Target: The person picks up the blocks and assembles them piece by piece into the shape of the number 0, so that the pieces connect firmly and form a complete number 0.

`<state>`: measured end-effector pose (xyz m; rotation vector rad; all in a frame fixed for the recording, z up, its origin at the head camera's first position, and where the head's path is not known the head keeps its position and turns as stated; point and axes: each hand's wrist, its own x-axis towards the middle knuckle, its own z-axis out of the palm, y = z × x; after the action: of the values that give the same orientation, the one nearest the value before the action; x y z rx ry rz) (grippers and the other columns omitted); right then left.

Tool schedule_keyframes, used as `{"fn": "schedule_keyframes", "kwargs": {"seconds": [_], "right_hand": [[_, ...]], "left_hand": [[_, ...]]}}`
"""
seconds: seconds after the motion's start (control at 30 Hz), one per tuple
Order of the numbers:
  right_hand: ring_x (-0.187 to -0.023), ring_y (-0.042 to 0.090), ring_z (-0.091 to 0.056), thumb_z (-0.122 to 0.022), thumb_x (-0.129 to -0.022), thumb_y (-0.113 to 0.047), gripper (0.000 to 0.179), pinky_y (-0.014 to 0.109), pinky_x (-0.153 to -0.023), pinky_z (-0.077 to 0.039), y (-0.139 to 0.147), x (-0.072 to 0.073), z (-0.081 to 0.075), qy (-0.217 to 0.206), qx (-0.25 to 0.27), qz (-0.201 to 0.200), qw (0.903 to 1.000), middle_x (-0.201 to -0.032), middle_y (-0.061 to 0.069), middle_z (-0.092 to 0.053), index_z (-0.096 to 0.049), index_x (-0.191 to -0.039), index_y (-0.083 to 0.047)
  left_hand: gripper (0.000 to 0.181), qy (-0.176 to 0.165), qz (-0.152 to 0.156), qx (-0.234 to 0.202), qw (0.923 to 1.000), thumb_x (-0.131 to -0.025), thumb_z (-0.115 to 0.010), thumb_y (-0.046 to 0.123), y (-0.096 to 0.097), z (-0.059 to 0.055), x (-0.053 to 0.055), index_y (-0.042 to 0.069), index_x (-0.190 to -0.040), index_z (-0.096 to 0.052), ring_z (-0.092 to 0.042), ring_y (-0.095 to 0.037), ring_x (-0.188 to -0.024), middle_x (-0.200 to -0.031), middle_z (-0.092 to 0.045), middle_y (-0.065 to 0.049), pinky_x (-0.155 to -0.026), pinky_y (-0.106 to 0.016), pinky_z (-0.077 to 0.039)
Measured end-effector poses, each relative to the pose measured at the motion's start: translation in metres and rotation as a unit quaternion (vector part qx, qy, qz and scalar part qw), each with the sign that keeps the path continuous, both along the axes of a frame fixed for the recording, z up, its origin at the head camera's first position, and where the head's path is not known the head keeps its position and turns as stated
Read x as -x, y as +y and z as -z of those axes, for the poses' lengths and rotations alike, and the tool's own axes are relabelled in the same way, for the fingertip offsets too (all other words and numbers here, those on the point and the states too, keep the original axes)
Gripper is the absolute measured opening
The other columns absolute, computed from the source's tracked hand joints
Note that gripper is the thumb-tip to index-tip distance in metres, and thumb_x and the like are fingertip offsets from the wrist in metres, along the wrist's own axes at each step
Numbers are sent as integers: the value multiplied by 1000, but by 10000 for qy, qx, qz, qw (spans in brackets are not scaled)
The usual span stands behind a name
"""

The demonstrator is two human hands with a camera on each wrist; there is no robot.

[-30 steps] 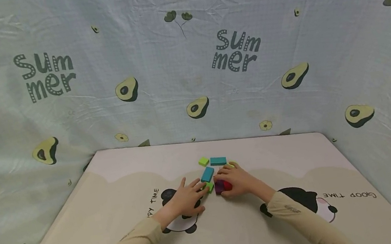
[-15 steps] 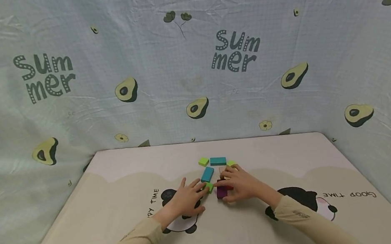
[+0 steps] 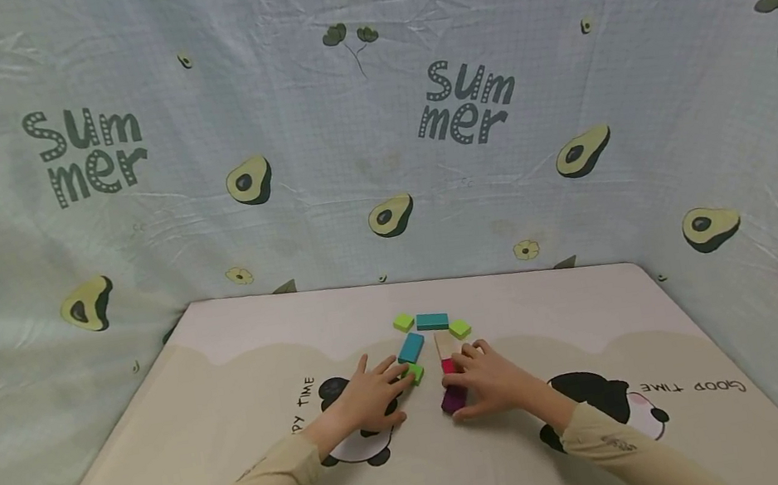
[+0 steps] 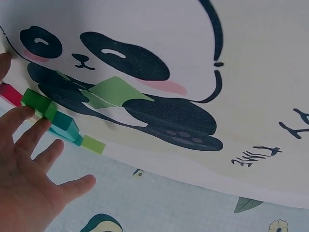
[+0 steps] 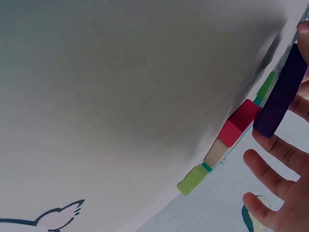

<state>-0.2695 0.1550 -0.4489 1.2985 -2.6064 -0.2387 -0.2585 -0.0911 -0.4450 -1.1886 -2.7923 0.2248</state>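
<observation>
My right hand (image 3: 493,382) holds a purple block (image 3: 453,400) between thumb and fingertips; in the right wrist view the purple block (image 5: 282,92) looks long and dark. Just beyond it lies a red block (image 3: 448,366), partly covered by my fingers, and past that a beige block (image 3: 444,343). My left hand (image 3: 374,395) has its fingers spread, with fingertips touching a green block (image 3: 417,371). The left wrist view shows two fingertips on that green block (image 4: 39,103). A blue block (image 3: 411,348) stands just beyond the green one.
Farther back, another blue block (image 3: 433,321) lies crosswise between a left lime block (image 3: 404,322) and a right lime block (image 3: 460,328). All rest on a panda-printed table (image 3: 431,471). A hanging avocado-print cloth (image 3: 323,202) rises behind the table's far edge.
My right hand has drawn the purple block toward me and slightly right, away from beside the red block. The red, beige and right lime blocks show more. My left hand has stayed put.
</observation>
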Motion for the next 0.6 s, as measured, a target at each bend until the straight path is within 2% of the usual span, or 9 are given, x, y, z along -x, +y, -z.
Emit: {"fn": "schedule_keyframes", "kwargs": {"seconds": [0.3, 0.6], "right_hand": [[-90, 19, -45, -52, -70, -70, 52, 41, -80, -34, 2, -7, 1, -20, -154, 86, 9998, -96, 0, -53, -53, -101, -28], [-88, 19, -46, -54, -72, -65, 50, 40, -77, -34, 4, -10, 4, -243, -94, 171, 9995, -98, 1, -58, -55, -103, -25]], "left_hand": [[60, -20, -29, 52, 10000, -82, -56, 47, 0, -1, 0, 17, -132, -44, -36, -27, -129, -136, -44, -3, -97, -58, -30], [60, 2, -16, 19, 10000, -81, -57, 47, 1, -2, -2, 17, -132, -45, -36, -27, -129, -136, -44, -3, -96, -58, -30]]}}
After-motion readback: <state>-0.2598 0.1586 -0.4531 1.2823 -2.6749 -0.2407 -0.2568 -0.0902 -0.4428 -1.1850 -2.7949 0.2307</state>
